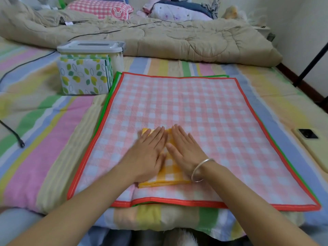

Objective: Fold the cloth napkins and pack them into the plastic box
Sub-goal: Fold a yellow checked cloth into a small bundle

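my left hand (149, 153) and right hand (184, 150) lay flat, fingers straight and together, side by side on the folded yellow napkin (170, 176). both pressed it down and gripped nothing. the napkin's near folded edge showed below my palms, with a far corner showing past my left fingertips. a bracelet (200, 169) sat on my right wrist.

the yellow napkin rested on the near middle of a spread pink napkin (195, 103) with a red border. under that lay another cloth, only its green edge (106, 107) showing along the left and far sides. the pink napkin's near edge sat close to the edge of the bed (44, 121).

the plastic box (118, 62) stood on the bed just beside the pink napkin's far left corner, its lid (90, 46) on, with leaf-print napkins (81, 77) upright inside.

there was bare pink cloth beyond and to the right of my hands. a cable (16, 135) lay on the striped sheet well to the left, a phone (308, 139) near the right edge, and a quilt (159, 38) was bunched along the far side.
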Action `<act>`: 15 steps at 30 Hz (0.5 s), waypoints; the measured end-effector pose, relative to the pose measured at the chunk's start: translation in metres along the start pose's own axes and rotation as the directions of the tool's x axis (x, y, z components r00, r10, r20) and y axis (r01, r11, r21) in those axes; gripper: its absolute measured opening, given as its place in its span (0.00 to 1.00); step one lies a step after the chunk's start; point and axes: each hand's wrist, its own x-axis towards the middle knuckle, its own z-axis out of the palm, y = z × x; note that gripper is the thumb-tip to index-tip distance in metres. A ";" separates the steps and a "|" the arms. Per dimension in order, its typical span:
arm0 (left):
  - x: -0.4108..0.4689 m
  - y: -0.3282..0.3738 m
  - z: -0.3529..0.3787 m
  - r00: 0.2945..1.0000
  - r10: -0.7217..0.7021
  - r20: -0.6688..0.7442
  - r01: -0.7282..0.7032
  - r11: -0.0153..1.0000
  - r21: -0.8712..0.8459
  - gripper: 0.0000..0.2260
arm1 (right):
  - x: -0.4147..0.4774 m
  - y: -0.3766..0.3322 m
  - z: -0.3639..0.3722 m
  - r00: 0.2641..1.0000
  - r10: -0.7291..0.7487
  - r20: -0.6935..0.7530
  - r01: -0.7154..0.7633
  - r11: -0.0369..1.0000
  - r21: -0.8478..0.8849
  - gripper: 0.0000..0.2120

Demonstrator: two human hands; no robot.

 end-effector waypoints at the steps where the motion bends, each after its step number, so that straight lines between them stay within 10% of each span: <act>1: -0.001 0.001 0.000 1.000 -0.011 0.007 0.011 1.000 0.017 0.35 | 0.003 0.004 0.004 1.000 -0.003 0.011 0.004 0.996 -0.090 0.39; 7: 0.000 0.005 0.002 0.999 -0.041 0.012 0.041 0.999 0.033 0.37 | 0.002 0.017 0.017 1.000 -0.029 0.000 0.028 0.971 -0.239 0.52; 10: 0.000 0.006 -0.001 0.999 -0.042 0.022 0.042 0.999 0.034 0.38 | 0.006 0.008 0.000 0.997 0.032 0.065 -0.027 0.997 -0.071 0.35; 15: -0.001 0.004 0.003 0.999 -0.034 0.023 0.034 0.999 0.022 0.36 | -0.014 0.006 -0.024 0.875 0.373 -0.308 -0.253 0.896 0.365 0.18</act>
